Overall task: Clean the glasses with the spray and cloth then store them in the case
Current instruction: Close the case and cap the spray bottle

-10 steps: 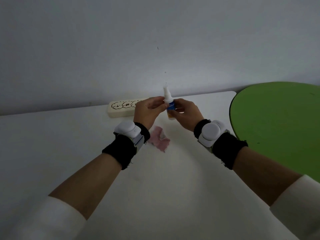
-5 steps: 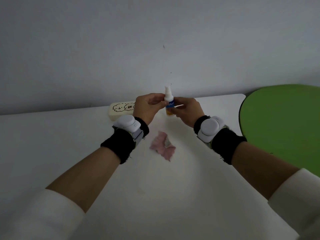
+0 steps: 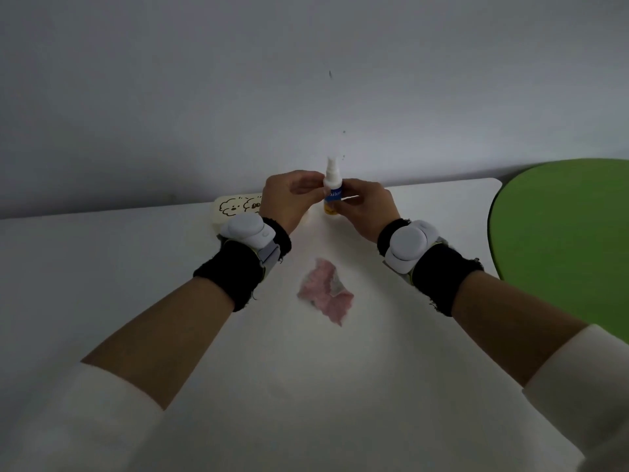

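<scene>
**Bottle up between two hands, at the far edge**

Spray bottle [image 3: 332, 189] upright, left hand [image 3: 289, 199] on its left, right hand [image 3: 367, 209] on its right. Case [image 3: 235, 209] on the table [image 3: 136, 284] behind the left wrist, against the wall. Cloth [image 3: 325, 291] lies nearer, between both forearms. Second table [image 3: 561, 240] far right.

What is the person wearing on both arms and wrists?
Each forearm is bare up to a pushed-back white sleeve. Each wrist has a black knitted wristband with a rounded white device strapped on top; the right wrist's device looks alike.
</scene>
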